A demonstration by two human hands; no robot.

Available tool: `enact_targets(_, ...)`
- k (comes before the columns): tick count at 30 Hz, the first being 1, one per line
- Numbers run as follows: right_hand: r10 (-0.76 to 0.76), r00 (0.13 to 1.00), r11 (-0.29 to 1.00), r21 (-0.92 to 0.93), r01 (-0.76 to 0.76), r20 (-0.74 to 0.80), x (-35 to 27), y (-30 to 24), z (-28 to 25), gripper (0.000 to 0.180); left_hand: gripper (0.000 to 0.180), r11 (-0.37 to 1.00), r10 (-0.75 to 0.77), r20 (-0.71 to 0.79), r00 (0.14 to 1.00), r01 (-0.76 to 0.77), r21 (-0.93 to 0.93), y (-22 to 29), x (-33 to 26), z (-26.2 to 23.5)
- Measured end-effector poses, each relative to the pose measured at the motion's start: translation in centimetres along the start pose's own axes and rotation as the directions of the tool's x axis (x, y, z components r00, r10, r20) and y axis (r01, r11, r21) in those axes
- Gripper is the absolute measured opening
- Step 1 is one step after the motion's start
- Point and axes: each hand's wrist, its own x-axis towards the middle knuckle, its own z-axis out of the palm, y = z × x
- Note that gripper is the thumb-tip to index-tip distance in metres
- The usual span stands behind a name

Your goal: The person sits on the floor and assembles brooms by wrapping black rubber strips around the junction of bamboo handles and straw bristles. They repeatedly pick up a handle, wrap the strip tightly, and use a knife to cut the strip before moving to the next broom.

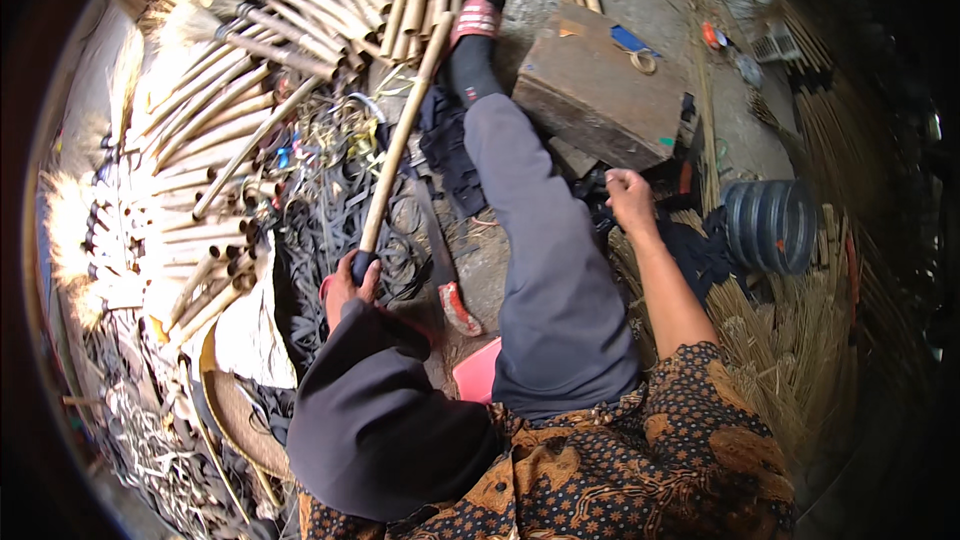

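Observation:
My left hand [345, 290] is closed around the dark-wrapped lower end of a long bamboo pole [405, 130]. The pole slants up and away, its far end beside my outstretched foot in a red sandal [480, 10]. To the right of my leg, my right hand [630, 202] is raised with its fingers pinched together. Dark material lies just behind those fingertips, and I cannot make out what they hold. A knife [435, 240] with a red-and-white handle lies on the floor between my left hand and my leg.
Bundled bamboo-handled brooms [210, 180] fill the left side. Tangled black strips [320, 230] lie beside the pole. A wooden box [600, 85] stands beyond my right hand, with a blue ribbed plastic container [768, 227] and straw stalks [780, 370] at the right.

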Motion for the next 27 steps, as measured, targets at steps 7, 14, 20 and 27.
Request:
enact_targets(7,-0.003,0.998,0.932,-0.362,0.026,0.063,-0.3,11.2,4.6,0.015,0.055,0.990,-0.027,-0.013,1.000,0.029,0.141,0.1,0.1,0.3)
enact_targets(14,0.019,0.991,0.854,-0.518,0.054,0.134,-0.4,10.5,6.5,0.021,0.061,0.981,-0.032,-0.028,0.999,0.036,0.189,0.0,0.1,0.4)
enact_targets(20,0.106,0.985,0.885,-0.464,-0.031,0.137,-0.1,10.6,6.5,0.017,0.077,0.932,-0.110,-0.030,0.993,0.114,0.345,0.2,0.4,0.6)
enact_targets(27,-0.011,1.000,0.906,-0.423,0.006,-0.009,0.3,11.9,5.4,0.012,0.062,1.000,0.011,-0.072,0.997,-0.013,-0.028,1.2,-0.7,-0.4)
